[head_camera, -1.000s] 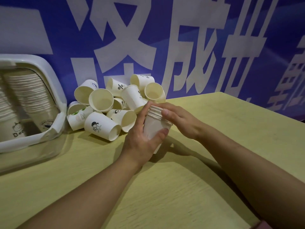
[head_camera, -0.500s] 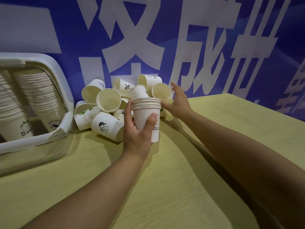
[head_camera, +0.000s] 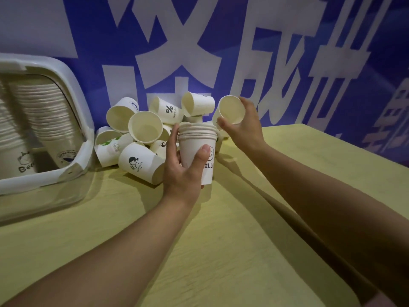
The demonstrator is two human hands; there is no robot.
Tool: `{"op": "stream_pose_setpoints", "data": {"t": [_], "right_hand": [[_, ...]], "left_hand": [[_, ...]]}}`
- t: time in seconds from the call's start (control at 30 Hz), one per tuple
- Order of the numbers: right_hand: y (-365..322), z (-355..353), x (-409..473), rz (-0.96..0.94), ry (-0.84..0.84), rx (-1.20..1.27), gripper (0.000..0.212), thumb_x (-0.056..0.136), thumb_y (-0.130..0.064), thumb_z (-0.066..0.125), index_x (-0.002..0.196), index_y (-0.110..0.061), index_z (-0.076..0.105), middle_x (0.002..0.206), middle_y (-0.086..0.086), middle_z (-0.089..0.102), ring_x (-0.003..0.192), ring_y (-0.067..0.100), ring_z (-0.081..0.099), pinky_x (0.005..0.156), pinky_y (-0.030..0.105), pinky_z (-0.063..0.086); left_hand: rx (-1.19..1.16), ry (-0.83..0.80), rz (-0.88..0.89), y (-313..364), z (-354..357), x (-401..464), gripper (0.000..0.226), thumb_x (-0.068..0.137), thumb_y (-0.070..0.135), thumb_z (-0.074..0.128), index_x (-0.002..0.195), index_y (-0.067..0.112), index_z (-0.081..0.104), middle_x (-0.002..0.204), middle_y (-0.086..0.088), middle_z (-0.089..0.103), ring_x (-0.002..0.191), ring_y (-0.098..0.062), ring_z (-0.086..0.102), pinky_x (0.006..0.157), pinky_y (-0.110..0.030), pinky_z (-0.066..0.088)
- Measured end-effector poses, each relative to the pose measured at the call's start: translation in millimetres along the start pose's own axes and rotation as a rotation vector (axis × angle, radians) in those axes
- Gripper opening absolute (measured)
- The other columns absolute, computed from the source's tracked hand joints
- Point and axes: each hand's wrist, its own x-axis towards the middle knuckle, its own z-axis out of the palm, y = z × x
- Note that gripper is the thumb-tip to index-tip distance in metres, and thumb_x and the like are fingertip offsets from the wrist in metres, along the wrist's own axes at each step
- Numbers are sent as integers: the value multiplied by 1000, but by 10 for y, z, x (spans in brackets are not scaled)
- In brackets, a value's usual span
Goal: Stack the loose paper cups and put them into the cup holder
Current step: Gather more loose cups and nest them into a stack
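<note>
Left hand (head_camera: pixel 183 171) grips a light, crushable stack of paper cups (head_camera: pixel 197 151) around its side, while right hand (head_camera: pixel 241 127) pinches one thin-walled cup (head_camera: pixel 231 110) near its rim.

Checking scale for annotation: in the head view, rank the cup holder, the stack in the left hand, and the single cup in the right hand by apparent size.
1. cup holder, clearly largest, partly cut off at the frame edge.
2. stack gripped by the left hand.
3. single cup held by the right hand; it is tilted and slightly farther away, so true size is unsure.
</note>
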Motion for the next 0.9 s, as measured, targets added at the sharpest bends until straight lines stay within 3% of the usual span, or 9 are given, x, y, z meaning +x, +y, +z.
{"op": "stream_pose_setpoints", "data": {"t": [0.13, 0.2, 0.27, 0.37, 0.4, 0.47, 0.53, 0.67, 0.9], "right_hand": [[-183, -415, -343, 15, 21, 175, 67, 89, -39, 71, 145, -23, 38, 130, -6, 47, 115, 15, 51, 83, 19, 50], [-258, -544, -522, 6, 48, 259, 60, 92, -40, 67, 144, -23, 40, 126, -7, 49, 112, 14, 54, 77, 18, 53], [-282, -608, -685, -47, 102, 274, 61, 89, -44, 66, 142, -24, 42, 121, -12, 50, 109, 11, 55, 79, 19, 56], [-300, -669, -814, -97, 165, 283, 70, 80, -53, 65, 140, -23, 45, 120, -13, 51, 110, 13, 56, 85, 25, 59], [-303, -696, -821, -121, 176, 268, 72, 78, -58, 62, 140, -23, 46, 120, -12, 51, 111, 14, 56, 86, 27, 59], [-294, -743, -838, -187, 178, 224, 74, 77, -63, 58, 139, -24, 47, 125, -9, 52, 113, 15, 55, 89, 29, 57], [-256, -756, -863, -237, 108, 202, 71, 80, -64, 57, 139, -25, 48, 130, -7, 54, 115, 14, 56, 89, 29, 57], [-151, -745, -914, -201, -121, 209, 76, 80, -68, 53, 141, -24, 51, 133, -5, 57, 116, 11, 57, 88, 28, 57], [-141, -648, -1006, -152, -411, 225, 70, 86, -69, 41, 142, -28, 54, 137, -10, 54, 123, 6, 52, 101, 32, 48]], "left_hand": [[65, -71, 47, 27, -7, -37, 79, 73, 61, 68, 143, 59, 31, 138, 7, 57, 111, -12, 65, 88, -43, 59], [119, -129, 67, 27, -16, -59, 81, 71, 64, 68, 142, 61, 30, 140, 9, 55, 114, -11, 63, 91, -46, 57], [189, -197, 96, 33, -21, -104, 83, 74, 63, 69, 145, 60, 27, 144, 12, 51, 119, -7, 58, 96, -42, 55], [315, -307, 164, 84, -22, -172, 81, 81, 63, 68, 147, 62, 21, 149, 19, 43, 114, 6, 52, 87, -17, 50], [357, -332, 180, 100, -19, -187, 80, 82, 65, 67, 146, 63, 19, 149, 17, 43, 112, 4, 53, 85, -16, 48], [424, -363, 208, 117, -17, -201, 79, 82, 66, 64, 142, 70, 13, 150, 12, 44, 115, -8, 55, 90, -28, 52], [483, -373, 225, 138, -25, -208, 79, 82, 67, 64, 139, 72, 9, 148, 9, 46, 115, -14, 55, 92, -40, 54], [507, -390, 257, 151, -23, -227, 84, 77, 64, 64, 141, 67, 9, 145, 9, 48, 112, -16, 57, 91, -45, 55], [455, -378, 292, 152, -61, -257, 87, 77, 69, 62, 146, 65, 9, 143, 20, 43, 116, -6, 55, 88, -23, 52]]}}
